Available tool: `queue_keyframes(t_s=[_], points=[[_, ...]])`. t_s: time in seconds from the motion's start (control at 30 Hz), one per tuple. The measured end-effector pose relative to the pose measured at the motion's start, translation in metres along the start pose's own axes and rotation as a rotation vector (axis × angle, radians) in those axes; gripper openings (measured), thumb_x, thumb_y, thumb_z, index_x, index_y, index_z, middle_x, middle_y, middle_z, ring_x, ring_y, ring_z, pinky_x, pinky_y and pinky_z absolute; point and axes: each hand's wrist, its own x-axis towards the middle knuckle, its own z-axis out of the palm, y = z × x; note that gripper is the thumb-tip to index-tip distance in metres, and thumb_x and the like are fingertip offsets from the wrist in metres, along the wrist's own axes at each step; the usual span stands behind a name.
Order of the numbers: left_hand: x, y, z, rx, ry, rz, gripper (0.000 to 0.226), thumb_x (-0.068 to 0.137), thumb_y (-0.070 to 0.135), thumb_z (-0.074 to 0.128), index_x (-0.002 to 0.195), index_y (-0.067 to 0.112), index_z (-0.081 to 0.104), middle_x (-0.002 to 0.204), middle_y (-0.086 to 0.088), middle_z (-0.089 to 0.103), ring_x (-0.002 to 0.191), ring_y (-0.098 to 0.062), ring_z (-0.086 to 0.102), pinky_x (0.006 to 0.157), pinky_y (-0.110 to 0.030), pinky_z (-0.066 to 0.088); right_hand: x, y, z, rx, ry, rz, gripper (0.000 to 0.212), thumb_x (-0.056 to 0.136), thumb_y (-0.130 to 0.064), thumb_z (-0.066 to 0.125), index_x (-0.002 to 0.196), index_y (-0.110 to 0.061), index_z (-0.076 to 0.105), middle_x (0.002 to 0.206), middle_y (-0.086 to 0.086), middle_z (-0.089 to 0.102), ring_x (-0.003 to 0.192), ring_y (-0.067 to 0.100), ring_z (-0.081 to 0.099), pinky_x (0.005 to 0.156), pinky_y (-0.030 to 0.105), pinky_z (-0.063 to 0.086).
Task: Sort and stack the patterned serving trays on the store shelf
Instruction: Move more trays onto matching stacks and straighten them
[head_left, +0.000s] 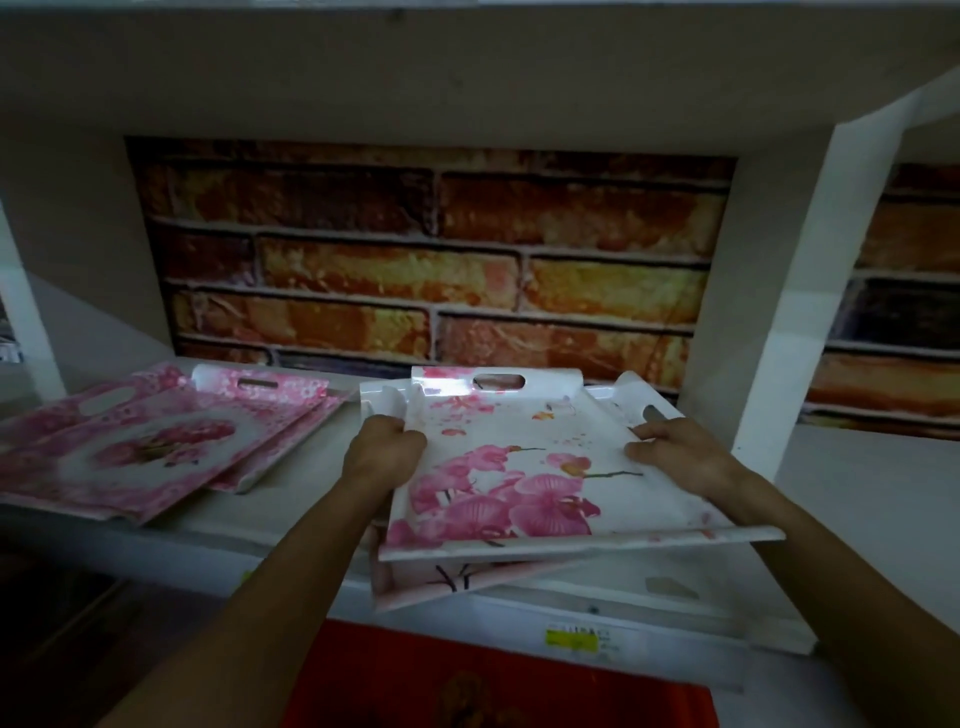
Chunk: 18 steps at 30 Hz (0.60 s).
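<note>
Shelf (291, 499): a pale board runs across the bay at about waist height, its far left and right ends cut off by the picture
Brick panel (431, 260): a printed brick pattern in red and orange fills the back of the bay, and its lower edge is hidden behind the trays
Upright (800, 291): a white divider stands right of the bay, with more brick print beyond it in shadow
Pink trays (156, 447): a loose, fanned pile lies flat on the left of the shelf, well apart from the hands; how many there are is hard to count, as they overlap and blur
Orchid tray (519, 467): white with pink blooms, it is on top of the right-hand pile, held by both side rims and tilted slightly
Lower trays (415, 582): at least two lie skewed beneath it, showing only a front corner and a right-hand handle wall
Red thing (493, 675): below the shelf front, dim and cut off by the bottom edge, I cannot tell what it is
Left hand (384, 447): curled round the orchid tray's left rim, fingertips hidden
Right hand (675, 452): grips the right rim, fingers bent over the edge, thumb unclear
Price label (574, 638): yellow, on the shelf front, print unreadable
</note>
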Motion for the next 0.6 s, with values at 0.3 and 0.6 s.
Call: queue_keyframes(t_s=[0.3, 0.6], points=[[-0.019, 0.002, -0.025, -0.146, 0.046, 0.034, 0.017, 0.083, 0.011, 0.063, 0.094, 0.005, 0.074, 0.094, -0.014, 0.072, 0.077, -0.027, 0.068, 0.07, -0.034, 0.056, -0.017, -0.014, 0.003, 0.084, 0.011, 0.016, 0.018, 0.088, -0.016, 0.059, 0.083, 0.001, 0.066, 0.109, 0.011, 0.053, 0.082, 0.019, 0.061, 0.061, 0.024, 0.043], [-0.024, -0.002, -0.027, -0.179, 0.029, 0.042, 0.015, 0.09, 0.015, 0.058, 0.097, 0.022, 0.069, 0.089, 0.001, 0.069, 0.072, -0.009, 0.063, 0.055, -0.021, 0.045, -0.015, -0.011, 0.024, 0.127, 0.014, 0.116, 0.016, 0.092, -0.019, 0.061, 0.084, -0.007, 0.068, 0.1, 0.006, 0.063, 0.084, 0.018, 0.063, 0.08, 0.038, 0.053]])
